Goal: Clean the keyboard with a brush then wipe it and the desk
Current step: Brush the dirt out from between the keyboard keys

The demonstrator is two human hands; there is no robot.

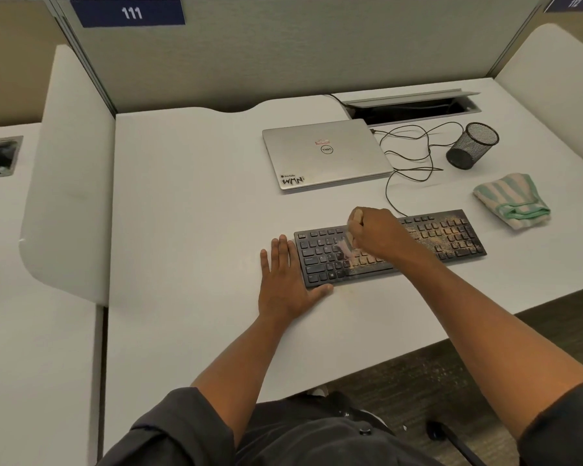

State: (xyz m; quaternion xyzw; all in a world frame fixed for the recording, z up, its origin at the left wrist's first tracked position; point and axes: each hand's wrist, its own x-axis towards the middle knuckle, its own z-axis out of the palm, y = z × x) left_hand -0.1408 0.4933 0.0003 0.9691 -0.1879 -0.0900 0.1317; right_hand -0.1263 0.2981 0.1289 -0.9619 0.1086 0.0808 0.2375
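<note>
On gritty keyboard (445, 235) — wooden brush (354, 230), blurred bristles

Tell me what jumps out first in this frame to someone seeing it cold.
The black keyboard at mid-desk, its right half coated in tan dust while the left keys look clean. The right hand grips a brush over the middle keys; the left hand lies flat at the keyboard's left end. A striped cloth lies unused to the right, a closed silver laptop behind.

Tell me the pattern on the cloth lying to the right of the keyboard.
The cloth has pale green and off-white stripes with a green edging, seen in the head view, the only one given.
</note>
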